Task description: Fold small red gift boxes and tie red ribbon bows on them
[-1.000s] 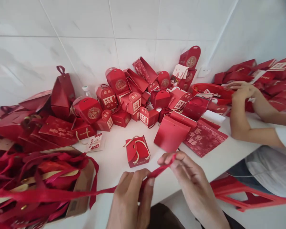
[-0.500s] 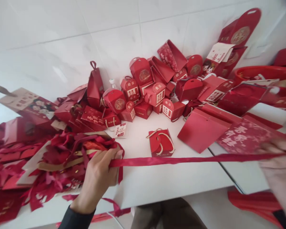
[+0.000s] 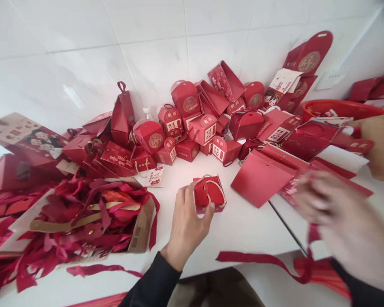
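Note:
A small red gift box [image 3: 213, 194] with a beige twisted-cord handle lies on the white table in front of me. My left hand [image 3: 189, 213] is closed about its left side, thumb at the front edge and fingers along the far left. Smeared by motion, my right hand [image 3: 326, 209] is over the right part of the table. A dark red ribbon [image 3: 259, 257] hangs from it, its free end trailing left along the table's front edge. Below that hand, a flat red gift bag with white lettering is partly covered.
Several red gift boxes [image 3: 205, 128] are piled against the tiled wall. An open carton [image 3: 141, 230] of tangled ribbons stands at left. Flat red bags [image 3: 262, 175] and a red basin [image 3: 348, 110] are at right. A dark seam crosses the table.
My left hand has let go of the ribbon and moved right to the small box. My right hand has come inward, the ribbon now slack beneath it.

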A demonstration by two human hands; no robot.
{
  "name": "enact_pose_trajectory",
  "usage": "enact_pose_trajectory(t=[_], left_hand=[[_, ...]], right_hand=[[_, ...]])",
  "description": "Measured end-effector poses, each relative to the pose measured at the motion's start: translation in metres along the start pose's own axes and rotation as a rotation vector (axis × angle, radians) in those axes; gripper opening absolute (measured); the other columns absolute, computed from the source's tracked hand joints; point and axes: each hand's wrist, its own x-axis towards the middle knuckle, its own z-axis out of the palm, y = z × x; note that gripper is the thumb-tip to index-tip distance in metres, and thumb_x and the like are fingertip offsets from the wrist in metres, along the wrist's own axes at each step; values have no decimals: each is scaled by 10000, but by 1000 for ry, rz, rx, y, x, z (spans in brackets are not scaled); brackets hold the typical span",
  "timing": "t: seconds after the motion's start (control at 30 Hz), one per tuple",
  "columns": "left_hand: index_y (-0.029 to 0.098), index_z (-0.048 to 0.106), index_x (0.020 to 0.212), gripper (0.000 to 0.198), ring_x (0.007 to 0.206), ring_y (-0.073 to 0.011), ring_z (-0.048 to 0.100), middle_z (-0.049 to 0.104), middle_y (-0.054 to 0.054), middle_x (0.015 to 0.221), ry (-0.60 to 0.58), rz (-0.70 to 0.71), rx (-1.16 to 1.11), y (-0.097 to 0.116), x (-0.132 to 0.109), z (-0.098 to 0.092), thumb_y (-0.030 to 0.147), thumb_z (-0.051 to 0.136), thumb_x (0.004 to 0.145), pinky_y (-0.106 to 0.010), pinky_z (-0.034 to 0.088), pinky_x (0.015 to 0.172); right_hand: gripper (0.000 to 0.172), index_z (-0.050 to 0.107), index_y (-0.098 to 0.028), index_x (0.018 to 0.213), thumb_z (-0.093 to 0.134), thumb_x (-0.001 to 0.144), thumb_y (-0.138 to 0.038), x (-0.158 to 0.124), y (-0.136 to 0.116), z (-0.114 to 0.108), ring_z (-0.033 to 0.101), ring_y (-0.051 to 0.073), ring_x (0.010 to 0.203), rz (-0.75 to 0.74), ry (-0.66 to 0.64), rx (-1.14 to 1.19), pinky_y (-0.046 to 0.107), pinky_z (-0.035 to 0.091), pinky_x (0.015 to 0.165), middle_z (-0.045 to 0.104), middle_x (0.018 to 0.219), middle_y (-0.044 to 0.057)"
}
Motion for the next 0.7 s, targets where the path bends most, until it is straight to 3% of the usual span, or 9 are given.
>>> enact_pose_trajectory(t=[0.07,0.17,0.23,0.3,0.4,0.47,0.7], left_hand=[[181,450,1377,484,1097,-282,613,585,-141,1166,27,-62,-31,-3,5,9,316,604,939,-464,539,937],[180,486,1323,380,1000,-250,637,617,-120,1091,51,-133,-99,-2,8,7,308,545,970,-421,543,874],[184,502,1289,330,864,-210,647,643,-87,998,53,-188,-173,1,8,2,316,509,987,-368,546,790],[186,512,1266,301,740,-177,637,655,-55,907,53,-242,-246,3,7,-4,307,483,992,-311,531,682],[187,522,1253,296,676,-163,632,641,-30,829,80,-285,-297,4,6,-7,285,464,980,-259,488,573],[187,528,1248,301,677,-162,637,619,-19,807,96,-297,-309,1,5,-7,285,459,973,-252,486,564],[188,515,1290,379,628,-153,631,542,21,772,135,-403,-422,-2,1,-1,301,513,928,-246,518,510]], right_hand=[[349,578,-231,882,608,888,-579,-2,3,32,356,113,422,160,-220,179,236,286,397,362,561,-80],[351,635,-222,1053,586,948,-553,-5,4,69,550,154,561,82,-347,10,247,403,483,575,682,-28],[308,639,-228,1139,562,984,-483,-4,-1,83,669,199,759,-99,-344,-141,283,514,632,697,904,24],[255,645,-220,1175,539,1006,-378,2,-8,92,697,237,894,-310,-323,-375,326,547,751,702,1044,63],[232,682,-157,1128,490,1017,-223,17,-13,104,682,273,889,-531,-319,-789,349,540,724,648,1018,116],[219,698,-124,1072,492,1008,-161,28,-11,112,663,283,900,-577,-350,-897,346,529,717,620,995,133],[159,693,-156,944,574,947,-51,41,-3,124,643,228,868,-625,-420,-874,307,512,750,594,947,81]])
